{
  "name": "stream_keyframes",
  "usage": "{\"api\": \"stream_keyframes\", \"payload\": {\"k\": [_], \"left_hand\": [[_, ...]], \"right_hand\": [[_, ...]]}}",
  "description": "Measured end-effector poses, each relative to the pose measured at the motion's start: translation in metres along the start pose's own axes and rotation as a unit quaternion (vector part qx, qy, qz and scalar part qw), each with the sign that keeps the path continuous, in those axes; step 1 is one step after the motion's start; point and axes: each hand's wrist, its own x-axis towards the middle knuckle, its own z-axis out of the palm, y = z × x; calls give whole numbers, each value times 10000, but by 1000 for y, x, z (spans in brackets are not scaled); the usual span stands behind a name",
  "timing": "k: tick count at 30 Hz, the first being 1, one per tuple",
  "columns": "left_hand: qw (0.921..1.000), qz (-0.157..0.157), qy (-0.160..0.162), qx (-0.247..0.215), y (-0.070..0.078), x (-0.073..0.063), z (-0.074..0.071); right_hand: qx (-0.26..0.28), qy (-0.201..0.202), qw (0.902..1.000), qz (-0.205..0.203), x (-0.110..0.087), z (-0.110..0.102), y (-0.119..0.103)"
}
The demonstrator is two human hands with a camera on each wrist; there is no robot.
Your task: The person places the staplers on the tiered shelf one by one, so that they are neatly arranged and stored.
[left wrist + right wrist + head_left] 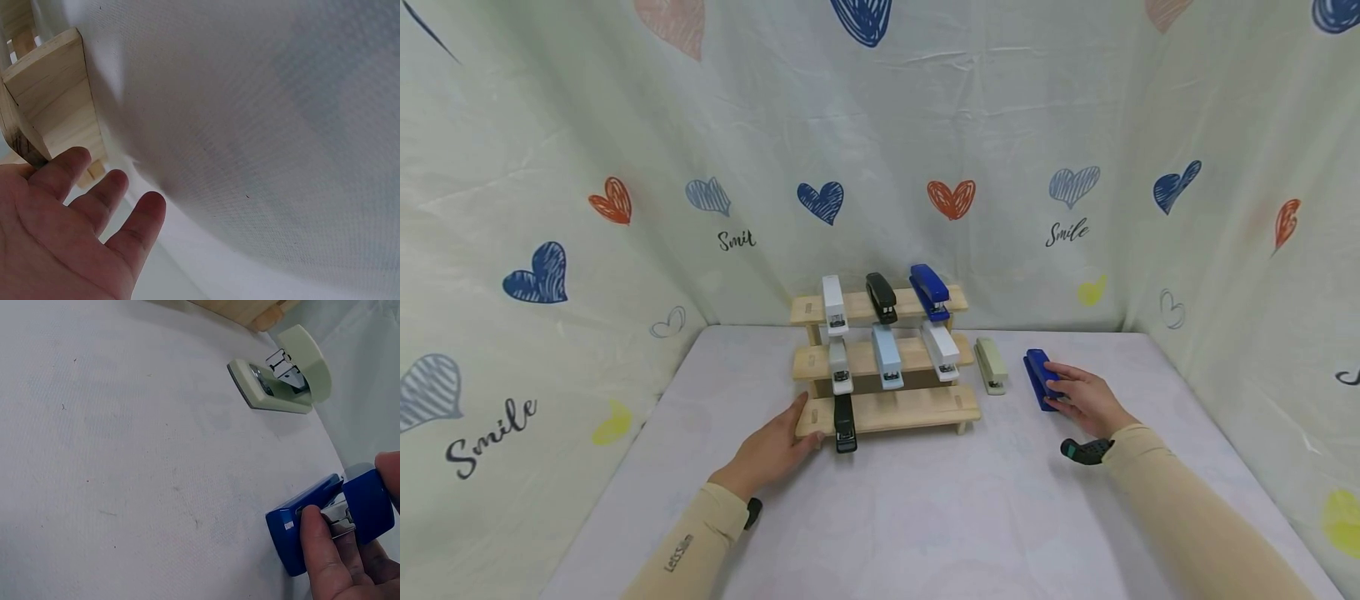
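Observation:
My left hand holds the left end of the lowest shelf of a three-step wooden rack, thumb at the front and fingers behind. In the left wrist view the fingertips lie beside the board's edge. A black stapler sits on that shelf close to the thumb. To the right of the rack my right hand pinches a blue stapler from its right side. The right wrist view shows a finger over the blue stapler's base, beneath its raised upper arm. A pale green stapler stands between this hand and the rack.
The middle shelf bears a grey-white stapler, a light blue one and a white one. On the top shelf are white, dark green and blue staplers. A heart-patterned curtain surrounds the white table.

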Motion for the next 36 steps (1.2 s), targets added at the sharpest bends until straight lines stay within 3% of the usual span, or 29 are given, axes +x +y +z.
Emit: {"api": "stream_keyframes", "payload": {"k": [21, 28, 36], "left_hand": [[10000, 9, -36, 9, 5, 1, -1], [10000, 51, -30, 0, 6, -1, -2], [10000, -7, -49, 25, 4, -1, -3]], "right_hand": [[512, 97, 9985, 138, -7, -4, -2], [193, 31, 9997, -112, -26, 1, -6], [352, -287, 9988, -192, -60, 18, -16]]}}
